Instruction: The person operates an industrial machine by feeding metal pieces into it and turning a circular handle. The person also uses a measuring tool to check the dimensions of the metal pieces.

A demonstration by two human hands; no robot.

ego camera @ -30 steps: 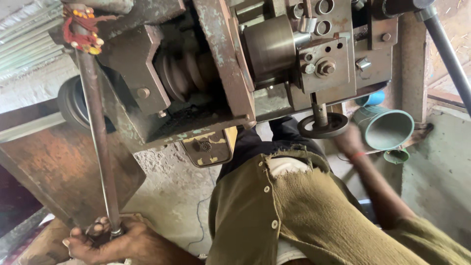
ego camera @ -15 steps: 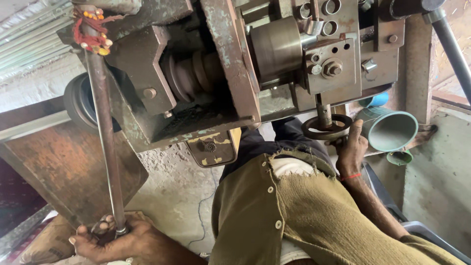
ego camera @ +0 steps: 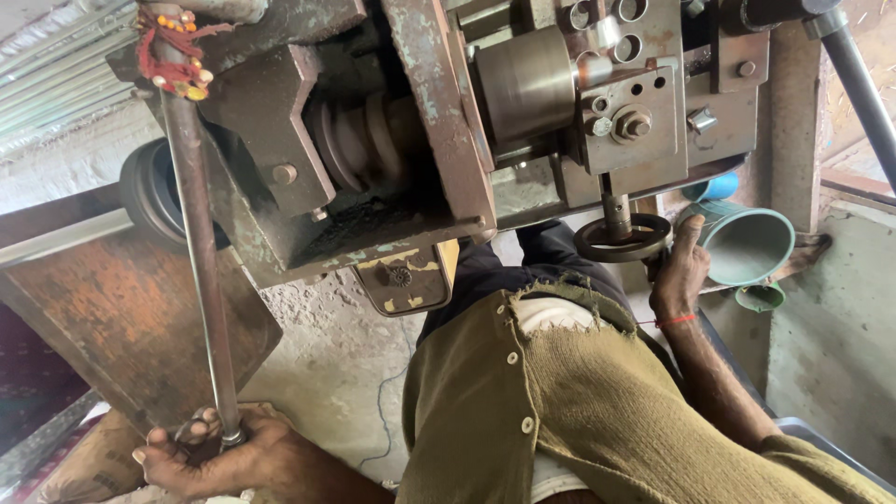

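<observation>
**Hands on lever rod and handwheel of rusted machine**

Containers: a teal plastic funnel-shaped cup (ego camera: 747,245) lay on its side beside the machine, mouth toward the camera; nothing was seen inside. A smaller green cup (ego camera: 760,297) sat just below it and a blue one (ego camera: 714,188) just above; their contents could not be told.

The long grey steel rod (ego camera: 201,261) ran with its long axis nearly along the frame's height, its far end at a red thread tassel with beads (ego camera: 173,51) on the rusty cast-iron machine body (ego camera: 420,140), its near end at the person.

Left hand (ego camera: 219,457): fingers (ego camera: 173,446) wrapped tight about the rod's near end.

Right hand (ego camera: 679,271): thumb up against the rim of the small black round handwheel (ego camera: 623,238); grip on it could not be told.
</observation>
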